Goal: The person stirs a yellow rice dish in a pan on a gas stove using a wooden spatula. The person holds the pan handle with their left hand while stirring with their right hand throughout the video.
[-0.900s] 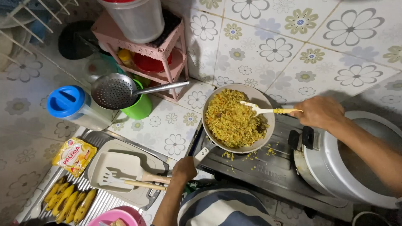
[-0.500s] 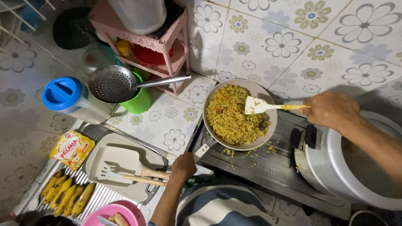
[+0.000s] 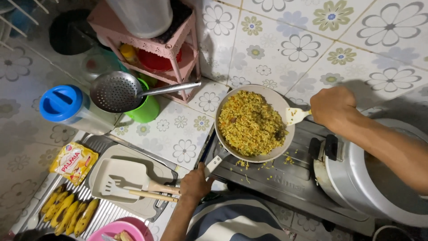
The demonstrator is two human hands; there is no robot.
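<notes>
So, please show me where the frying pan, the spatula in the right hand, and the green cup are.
Frying pan [image 3: 285, 99]: head view, on its bare pale rim at upper right.
Spatula [image 3: 294, 115]: head view, on its pale blade over the pan's edge.
Green cup [image 3: 145, 111]: head view, on its side wall below the skimmer.

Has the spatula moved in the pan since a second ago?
Yes. The spatula has slid from over the rice toward the right rim of the pan, pulled back by the right hand.
</notes>
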